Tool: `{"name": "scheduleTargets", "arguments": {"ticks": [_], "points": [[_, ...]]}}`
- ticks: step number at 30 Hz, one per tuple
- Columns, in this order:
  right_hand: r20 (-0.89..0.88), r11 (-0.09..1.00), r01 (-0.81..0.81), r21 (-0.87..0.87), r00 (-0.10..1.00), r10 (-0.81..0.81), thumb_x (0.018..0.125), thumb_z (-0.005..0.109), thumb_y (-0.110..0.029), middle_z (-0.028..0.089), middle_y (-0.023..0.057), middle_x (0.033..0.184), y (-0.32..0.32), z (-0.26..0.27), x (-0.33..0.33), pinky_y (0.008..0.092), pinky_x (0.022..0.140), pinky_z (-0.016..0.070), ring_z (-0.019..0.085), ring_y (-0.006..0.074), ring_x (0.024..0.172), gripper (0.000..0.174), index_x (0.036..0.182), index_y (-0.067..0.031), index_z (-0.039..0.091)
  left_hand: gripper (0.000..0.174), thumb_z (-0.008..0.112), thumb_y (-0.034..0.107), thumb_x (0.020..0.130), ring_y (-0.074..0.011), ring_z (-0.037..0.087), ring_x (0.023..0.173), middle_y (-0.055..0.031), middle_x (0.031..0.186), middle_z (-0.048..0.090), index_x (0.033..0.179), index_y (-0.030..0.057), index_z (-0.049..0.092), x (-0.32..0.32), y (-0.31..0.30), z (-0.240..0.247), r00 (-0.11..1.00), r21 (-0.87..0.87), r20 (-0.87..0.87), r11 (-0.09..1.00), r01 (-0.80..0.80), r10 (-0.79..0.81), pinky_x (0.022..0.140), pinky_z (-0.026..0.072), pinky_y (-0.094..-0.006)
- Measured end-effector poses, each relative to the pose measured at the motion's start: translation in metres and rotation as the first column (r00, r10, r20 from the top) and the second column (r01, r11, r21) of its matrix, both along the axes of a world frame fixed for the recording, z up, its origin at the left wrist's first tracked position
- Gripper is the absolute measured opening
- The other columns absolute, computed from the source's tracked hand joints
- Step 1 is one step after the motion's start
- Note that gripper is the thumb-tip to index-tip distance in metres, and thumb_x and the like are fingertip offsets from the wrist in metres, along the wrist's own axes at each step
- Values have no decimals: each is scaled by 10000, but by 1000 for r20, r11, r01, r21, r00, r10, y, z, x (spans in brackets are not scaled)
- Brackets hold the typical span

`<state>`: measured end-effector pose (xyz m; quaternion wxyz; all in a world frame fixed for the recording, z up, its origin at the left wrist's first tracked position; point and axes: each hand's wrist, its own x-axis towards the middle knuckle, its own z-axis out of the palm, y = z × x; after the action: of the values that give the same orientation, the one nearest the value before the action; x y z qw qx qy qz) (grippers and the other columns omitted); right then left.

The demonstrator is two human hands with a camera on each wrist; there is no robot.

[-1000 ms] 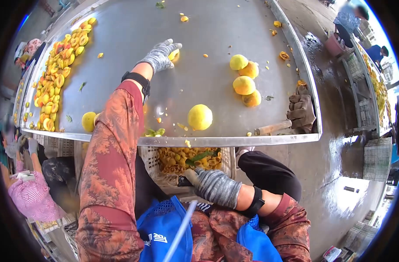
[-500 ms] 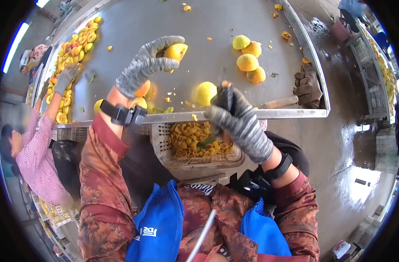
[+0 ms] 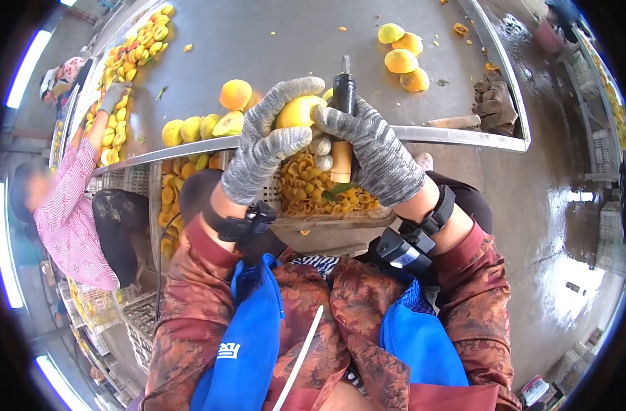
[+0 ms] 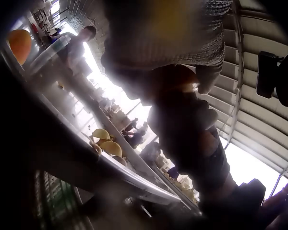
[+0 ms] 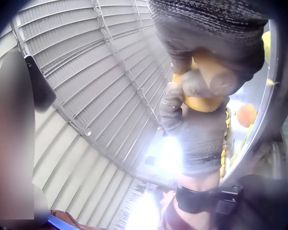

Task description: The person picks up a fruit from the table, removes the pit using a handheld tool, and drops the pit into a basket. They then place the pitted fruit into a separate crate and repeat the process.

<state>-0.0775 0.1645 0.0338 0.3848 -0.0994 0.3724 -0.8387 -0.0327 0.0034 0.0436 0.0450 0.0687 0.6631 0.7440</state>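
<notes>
My gloved left hand [image 3: 268,140] holds a yellow peach [image 3: 299,113] above the near edge of the metal table, fingers on its far side and thumb on its near side. Close against it, my gloved right hand [image 3: 378,147] grips a tool [image 3: 343,96] with a black-wrapped upper part, a metal tip pointing away and a wooden handle end [image 3: 341,163]. The right thumb reaches onto the peach. In the right wrist view the peach [image 5: 201,104] sits between both hands, partly covered by fingers. The left wrist view is dark and blurred around the hands.
Several peaches [image 3: 402,60] rest on the right of the table, more [image 3: 210,127] along its near left edge. Cut halves [image 3: 124,75] line the left side. A crate of scraps [image 3: 306,188] stands below my hands. A brown glove [image 3: 494,109] lies at the right corner; another person [image 3: 73,212] works at left.
My left hand reached out across the table to a peach, lifted it and brought it back toward me. My right hand rose from beside the crate with the tool, and both hands now meet.
</notes>
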Motion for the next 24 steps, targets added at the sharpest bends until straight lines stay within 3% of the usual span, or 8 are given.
{"name": "scheduleTargets", "arguments": {"ticks": [8, 12, 16, 18, 19, 20, 22, 24], "points": [[168, 994, -69, -88, 982, 83, 851, 556, -110, 568, 56, 709, 5, -8, 7, 234, 499, 481, 567, 132, 570, 121, 915, -14, 523, 491, 649, 295, 766, -98, 564, 723, -50, 899, 557, 1152, 35, 494, 13, 13, -11, 994, 63, -44, 994, -93, 96, 654, 493, -228], [-110, 994, -27, 108, 993, 39, 827, 568, -67, 569, 62, 669, 5, -2, 10, 239, 505, 485, 567, 142, 521, 160, 946, 16, 501, 365, 596, 223, 812, -113, 571, 778, -74, 920, 568, 1111, 30, 514, 17, 12, -12, 996, 326, 81, 943, -65, 40, 685, 497, -243], [-147, 981, -90, 173, 982, 116, 803, 626, -89, 574, 46, 713, 1, 4, 14, 248, 471, 482, 550, 117, 490, 269, 994, 6, 462, 221, 505, 89, 856, -143, 566, 910, -90, 1053, 579, 1057, 13, 556, 12, 12, -22, 902, -64, -163, 908, -413, 399, 772, 486, -270], [-234, 932, -33, 360, 964, 125, 805, 650, -156, 575, 54, 705, -2, 1, 19, 254, 471, 473, 561, 108, 524, 307, 988, -4, 456, 218, 501, 81, 854, -157, 573, 935, -110, 1084, 581, 1044, -14, 552, 11, 7, -24, 897, 258, -10, 868, -425, 442, 785, 484, -270], [-473, 899, 84, 429, 869, 144, 795, 675, -242, 574, 104, 702, -5, -12, 19, 309, 489, 470, 592, 199, 546, 399, 1012, -8, 436, 253, 496, 137, 853, -206, 582, 944, -141, 1073, 578, 1038, -27, 546, 11, -2, -30, 871, -281, -261, 830, -482, 417, 811, 493, -303], [-472, 901, 81, 426, 869, 145, 795, 675, -242, 574, 104, 702, -8, -22, 21, 309, 489, 470, 592, 199, 546, 399, 1012, -8, 436, 253, 496, 137, 853, -206, 582, 944, -141, 1073, 578, 1038, -27, 546, 11, -4, -28, 870, -286, -262, 827, -484, 418, 811, 493, -303], [-795, 851, 342, 399, 591, 135, 820, 665, -172, 584, 39, 848, -11, -31, 28, 260, 636, 488, 583, 129, 715, 487, 1181, 8, 392, 310, 489, 204, 846, -259, 583, 946, -174, 1050, 574, 1054, -21, 534, 10, -3, -23, 969, 600, 120, 762, -243, 214, 842, 491, -361], [-695, 791, 268, 549, 672, 255, 806, 678, -162, 615, 75, 952, -10, -24, 31, 275, 728, 482, 604, 168, 843, 499, 1176, 12, 391, 326, 480, 219, 847, -274, 580, 948, -184, 1042, 572, 1063, -21, 525, 13, -4, -21, 965, 593, 107, 764, -255, 239, 857, 482, -380]]}}
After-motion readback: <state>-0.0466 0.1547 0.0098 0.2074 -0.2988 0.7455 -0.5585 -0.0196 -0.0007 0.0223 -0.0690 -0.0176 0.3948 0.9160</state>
